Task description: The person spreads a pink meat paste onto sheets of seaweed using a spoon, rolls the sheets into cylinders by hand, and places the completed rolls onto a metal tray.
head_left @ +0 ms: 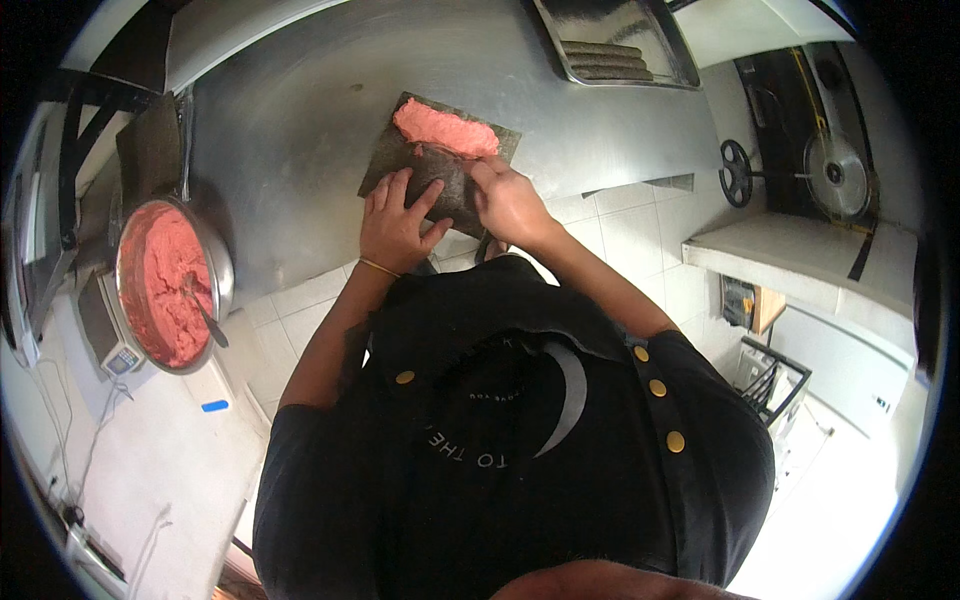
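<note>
Dark sheet (446, 176) lies on steel table (290, 150), pink paste (445, 128) along its far edge. My left hand (397, 228) is spread on the sheet; my right hand (510, 205) bunches at the paste's near edge, grip I cannot tell. Even pressure seems best. Bowl (222, 265) left, tray (688, 70) far right: neither obstructs.

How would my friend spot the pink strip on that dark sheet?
Start at the big grey metal table and find the dark sheet at its near edge, by the left hand and the right hand. The pink strip lies across the sheet's far part. Unlike the pink heap in the round metal bowl, it is a long, narrow band.
</note>
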The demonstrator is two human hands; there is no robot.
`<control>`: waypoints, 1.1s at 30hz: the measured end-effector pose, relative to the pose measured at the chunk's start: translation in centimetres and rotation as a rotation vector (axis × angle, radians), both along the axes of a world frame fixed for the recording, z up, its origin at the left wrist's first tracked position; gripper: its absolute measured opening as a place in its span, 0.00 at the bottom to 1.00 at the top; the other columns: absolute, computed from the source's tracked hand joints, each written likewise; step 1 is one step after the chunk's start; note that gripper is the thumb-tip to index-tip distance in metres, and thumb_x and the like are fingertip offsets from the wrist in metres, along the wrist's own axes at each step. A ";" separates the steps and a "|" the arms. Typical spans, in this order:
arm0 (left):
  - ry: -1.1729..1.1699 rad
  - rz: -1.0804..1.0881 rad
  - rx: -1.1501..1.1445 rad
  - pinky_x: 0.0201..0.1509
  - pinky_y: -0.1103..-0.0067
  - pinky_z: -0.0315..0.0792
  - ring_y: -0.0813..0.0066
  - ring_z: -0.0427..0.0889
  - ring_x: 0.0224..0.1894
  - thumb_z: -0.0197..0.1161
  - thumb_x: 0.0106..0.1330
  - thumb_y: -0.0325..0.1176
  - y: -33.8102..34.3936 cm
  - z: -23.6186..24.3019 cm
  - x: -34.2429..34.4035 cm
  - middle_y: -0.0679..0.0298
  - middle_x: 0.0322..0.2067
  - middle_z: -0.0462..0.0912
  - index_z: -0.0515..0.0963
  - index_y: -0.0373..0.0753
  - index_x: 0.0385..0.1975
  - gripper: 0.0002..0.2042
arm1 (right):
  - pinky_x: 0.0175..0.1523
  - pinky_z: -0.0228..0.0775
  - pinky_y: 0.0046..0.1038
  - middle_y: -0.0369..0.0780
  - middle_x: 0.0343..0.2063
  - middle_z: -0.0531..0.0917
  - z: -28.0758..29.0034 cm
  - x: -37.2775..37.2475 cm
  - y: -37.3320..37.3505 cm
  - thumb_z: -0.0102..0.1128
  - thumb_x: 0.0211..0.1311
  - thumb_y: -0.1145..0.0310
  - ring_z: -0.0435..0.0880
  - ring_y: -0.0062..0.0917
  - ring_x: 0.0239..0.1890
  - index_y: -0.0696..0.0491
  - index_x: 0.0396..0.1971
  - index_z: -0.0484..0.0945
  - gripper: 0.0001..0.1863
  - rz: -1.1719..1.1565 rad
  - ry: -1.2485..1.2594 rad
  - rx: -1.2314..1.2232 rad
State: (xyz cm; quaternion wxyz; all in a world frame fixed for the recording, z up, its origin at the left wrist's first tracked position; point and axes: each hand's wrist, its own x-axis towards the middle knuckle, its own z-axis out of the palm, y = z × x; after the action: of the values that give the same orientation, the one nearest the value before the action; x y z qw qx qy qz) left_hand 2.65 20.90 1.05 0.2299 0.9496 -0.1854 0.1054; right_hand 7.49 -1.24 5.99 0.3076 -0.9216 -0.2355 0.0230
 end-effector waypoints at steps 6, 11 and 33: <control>-0.029 -0.030 -0.011 0.68 0.51 0.65 0.42 0.69 0.66 0.70 0.61 0.56 0.6 -0.1 -0.1 0.46 0.64 0.72 0.80 0.52 0.63 0.30 | 0.46 0.82 0.49 0.58 0.46 0.81 -0.8 1.1 5.6 0.62 0.57 0.75 0.87 0.55 0.40 0.63 0.46 0.77 0.17 -0.017 -0.046 -0.075; -0.010 -0.049 -0.027 0.68 0.51 0.65 0.42 0.69 0.66 0.70 0.62 0.55 0.9 0.2 -0.3 0.46 0.64 0.71 0.81 0.51 0.62 0.29 | 0.47 0.82 0.48 0.57 0.50 0.81 -0.8 0.6 6.4 0.62 0.57 0.74 0.88 0.54 0.44 0.61 0.52 0.77 0.21 -0.112 -0.009 -0.110; 0.018 -0.057 0.049 0.69 0.51 0.62 0.46 0.67 0.70 0.66 0.66 0.57 0.5 0.4 -0.1 0.52 0.66 0.71 0.79 0.50 0.64 0.29 | 0.47 0.82 0.46 0.50 0.48 0.81 0.3 -1.9 2.1 0.55 0.61 0.76 0.88 0.50 0.42 0.57 0.53 0.79 0.19 -0.197 0.036 -0.183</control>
State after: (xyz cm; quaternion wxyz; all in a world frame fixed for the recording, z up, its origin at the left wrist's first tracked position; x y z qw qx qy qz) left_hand 2.53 21.38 1.47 0.2112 0.9502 -0.2128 0.0855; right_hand 5.64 0.83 6.30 0.2273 -0.9639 -0.1353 0.0307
